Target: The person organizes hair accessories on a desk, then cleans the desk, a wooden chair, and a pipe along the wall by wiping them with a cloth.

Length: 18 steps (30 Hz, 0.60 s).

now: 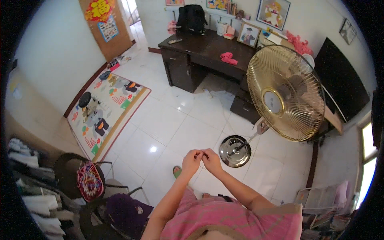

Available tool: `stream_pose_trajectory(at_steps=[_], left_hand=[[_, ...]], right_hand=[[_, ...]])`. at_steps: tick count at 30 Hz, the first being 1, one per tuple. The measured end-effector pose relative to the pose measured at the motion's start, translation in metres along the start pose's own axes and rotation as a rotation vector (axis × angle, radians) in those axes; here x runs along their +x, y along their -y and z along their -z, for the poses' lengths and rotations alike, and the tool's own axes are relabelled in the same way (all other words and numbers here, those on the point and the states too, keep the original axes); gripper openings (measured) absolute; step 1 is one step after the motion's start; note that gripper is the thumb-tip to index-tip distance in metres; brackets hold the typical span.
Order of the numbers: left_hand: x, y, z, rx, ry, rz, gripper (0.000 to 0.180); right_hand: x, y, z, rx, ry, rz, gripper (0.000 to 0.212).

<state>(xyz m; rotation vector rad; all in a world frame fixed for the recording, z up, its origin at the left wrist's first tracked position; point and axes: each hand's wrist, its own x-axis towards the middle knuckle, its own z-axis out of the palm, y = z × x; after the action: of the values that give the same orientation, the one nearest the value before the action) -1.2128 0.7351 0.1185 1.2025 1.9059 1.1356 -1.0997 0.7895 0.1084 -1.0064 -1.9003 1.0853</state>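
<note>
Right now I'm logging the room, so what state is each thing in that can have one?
left hand: raised, fingertips meeting the right hand's; anything pinched is too small to tell
right hand: raised, fingertips against the left hand's
standing fan: upright, tilted upward, blades blurred; cannot tell if spinning
backpack: upright on the desk
framed photo: standing on the desk
play mat: flat on the floor

A gold wire grille (286, 93) is seen on the standing fan, whose round base (235, 151) is shiny chrome. The floor (172, 120) is laid in glossy white tiles. A play mat (105, 108) is printed with cartoon animals on pale grey and edged in orange-red. The desk (200, 52) is finished in dark brown, and a pink cloth (229, 58) is laid on it. A pink-and-red striped garment (232, 220) is worn (the stripes are blurred).
</note>
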Motion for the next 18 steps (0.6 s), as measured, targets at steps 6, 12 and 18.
stream_pose_trajectory(at_steps=[6,12,18], left_hand=[[0.132,0.02,0.038,0.037,0.12,-0.139,0.019],[0.247,0.018,0.056,-0.048,0.33,-0.095,0.018],[0.35,0.028,0.035,-0.094,0.435,-0.027,0.019]], right_hand=[[0.108,-0.017,-0.046,-0.04,-0.097,-0.103,0.018],[0.208,-0.026,-0.051,0.011,-0.179,-0.149,0.018],[0.361,-0.107,0.006,-0.215,-0.348,-0.136,0.015]])
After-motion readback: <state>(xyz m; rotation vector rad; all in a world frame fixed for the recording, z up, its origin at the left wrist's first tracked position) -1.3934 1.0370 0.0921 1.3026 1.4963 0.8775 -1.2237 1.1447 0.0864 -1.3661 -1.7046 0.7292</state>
